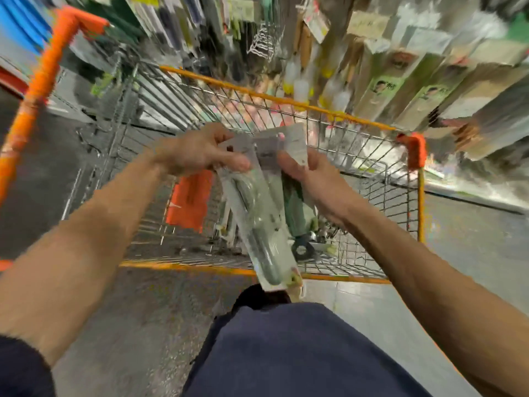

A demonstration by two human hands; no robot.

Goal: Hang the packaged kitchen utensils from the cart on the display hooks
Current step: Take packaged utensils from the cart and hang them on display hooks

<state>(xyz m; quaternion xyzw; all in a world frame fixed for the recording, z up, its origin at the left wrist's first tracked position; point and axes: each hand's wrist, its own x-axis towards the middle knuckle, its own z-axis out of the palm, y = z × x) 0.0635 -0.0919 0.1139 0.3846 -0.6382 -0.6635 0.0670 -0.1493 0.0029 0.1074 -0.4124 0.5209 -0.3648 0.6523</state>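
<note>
Both of my hands hold clear packaged utensils with white card tops over a wire cart (286, 100) with orange rims. My left hand (197, 151) pinches the card top of the front packaged utensil (263, 224), which hangs down and shows a dark green handle. My right hand (312, 176) grips a second packaged utensil (294, 144) just behind it; the two packs overlap. More packs (309, 247) lie at the cart's bottom. The whole view is motion-blurred.
Display hooks (400, 75) full of hanging packaged goods fill the top and right. An orange flap (190, 200) hangs inside the cart. Grey floor (472, 247) runs right of the cart. My dark blue trousers (300, 353) fill the bottom.
</note>
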